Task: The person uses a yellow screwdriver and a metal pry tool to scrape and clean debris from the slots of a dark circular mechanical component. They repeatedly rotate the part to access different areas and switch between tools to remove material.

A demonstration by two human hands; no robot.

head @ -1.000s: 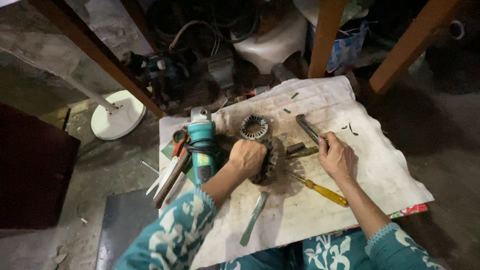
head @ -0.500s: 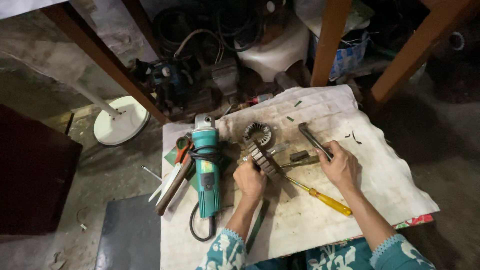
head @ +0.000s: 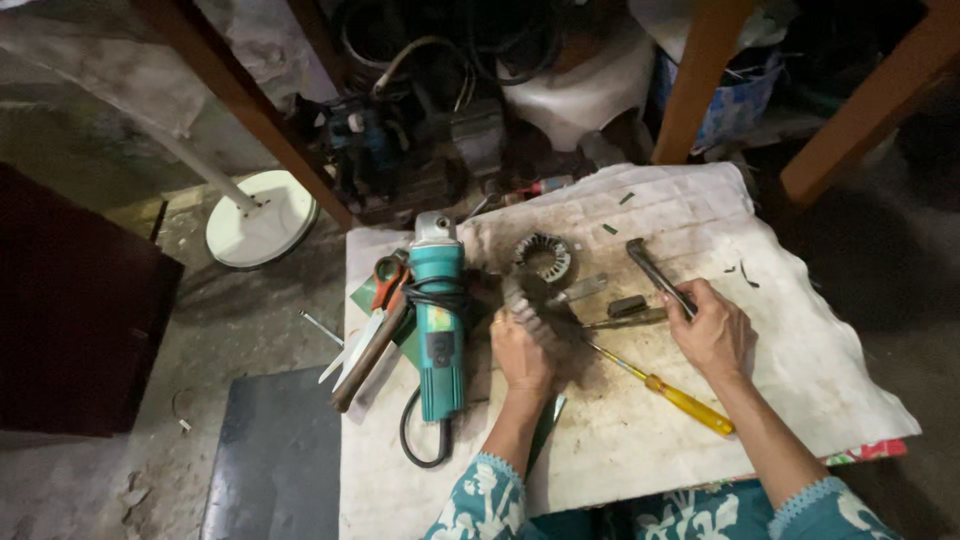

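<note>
The left hand is gripping a grimy metal part mid-bench; it may slip. The right hand, fingers curled, is touching a metal bar toward the far edge.

Grimy white cloth covers bench, matt, rough, stained dark. Angle grinder: teal plastic body, dull grey metal head. Screwdriver: glossy yellow plastic handle, steel shank. Stator ring: bare dull metal. Wooden legs smooth.

dim concrete floor, wooden table legs behind
</note>
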